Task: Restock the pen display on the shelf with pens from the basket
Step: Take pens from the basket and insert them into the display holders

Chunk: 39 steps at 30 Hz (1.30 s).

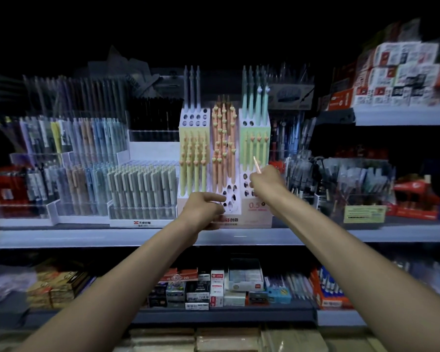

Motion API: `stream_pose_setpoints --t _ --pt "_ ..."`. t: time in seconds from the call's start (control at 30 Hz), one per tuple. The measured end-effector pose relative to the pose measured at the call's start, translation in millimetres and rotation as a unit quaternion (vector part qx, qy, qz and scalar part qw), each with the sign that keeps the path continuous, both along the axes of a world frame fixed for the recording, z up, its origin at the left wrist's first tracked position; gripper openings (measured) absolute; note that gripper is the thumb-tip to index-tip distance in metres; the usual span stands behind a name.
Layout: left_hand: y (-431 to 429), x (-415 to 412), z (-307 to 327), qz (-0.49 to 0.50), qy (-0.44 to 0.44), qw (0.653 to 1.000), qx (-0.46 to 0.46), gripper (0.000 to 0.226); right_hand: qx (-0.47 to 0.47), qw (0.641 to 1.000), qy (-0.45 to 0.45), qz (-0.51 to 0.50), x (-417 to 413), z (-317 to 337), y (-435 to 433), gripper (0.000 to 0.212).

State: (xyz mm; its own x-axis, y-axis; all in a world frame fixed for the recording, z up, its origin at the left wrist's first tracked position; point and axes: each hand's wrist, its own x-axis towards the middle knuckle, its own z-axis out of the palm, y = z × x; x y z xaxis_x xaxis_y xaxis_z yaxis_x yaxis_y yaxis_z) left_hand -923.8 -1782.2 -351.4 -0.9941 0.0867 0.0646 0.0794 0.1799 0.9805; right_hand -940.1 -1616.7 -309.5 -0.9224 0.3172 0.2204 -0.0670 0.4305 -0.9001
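Head view: at centre frame, a person's right hand (266,182) pinches a slim orange pen (256,164), angled up and left, in front of the green column of the pen display (254,209). The left hand (205,209) is curled at the display's lower front, beside open holes (230,196); whether it grips anything cannot be told. Trays of grey pens (142,186) crowd the display's left, clear bins (353,184) its right, all on the shelf (87,237). Yellow, orange and green pens fill the display's columns.

Left grip (205,208) loosely curled, right grip (266,182) raised, pinching pen (256,163)
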Motion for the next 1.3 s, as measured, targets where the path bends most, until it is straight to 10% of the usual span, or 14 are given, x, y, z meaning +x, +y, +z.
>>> stream_pose_setpoints --t 0.47,1.3 --pt "39 1 1 0.007 0.170 0.985 0.041 0.006 -0.169 0.980 0.109 0.006 13 -5 -18 0.014" --pt "26 -55 29 0.052 0.233 0.970 -0.050 0.035 -0.014 0.970 0.243 -0.006 -51 11 -14 0.010"
